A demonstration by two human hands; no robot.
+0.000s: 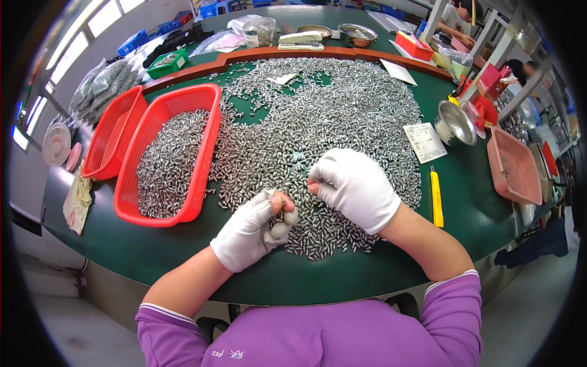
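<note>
The left hand [254, 229] pinches a few small metal pieces [278, 214] in a narrow grip; the right hand [354, 186], fingers curled, picks in the pile [318, 122] just right of it.

1. Ahead of both gloved hands, the spread of small metal pieces [318, 122] covers the green table [471, 208]; no bare path forward.
2. Just left of the left hand [254, 229], the filled red basket [168, 156] walls off that side, a second red basket [113, 131] beyond it.
3. Right of the right hand [354, 186], the yellow utility knife [436, 197] lies near; past it, bare table up to the pink tray [512, 165].
4. Nearer than the hands, a bare green strip runs along the table edge.
</note>
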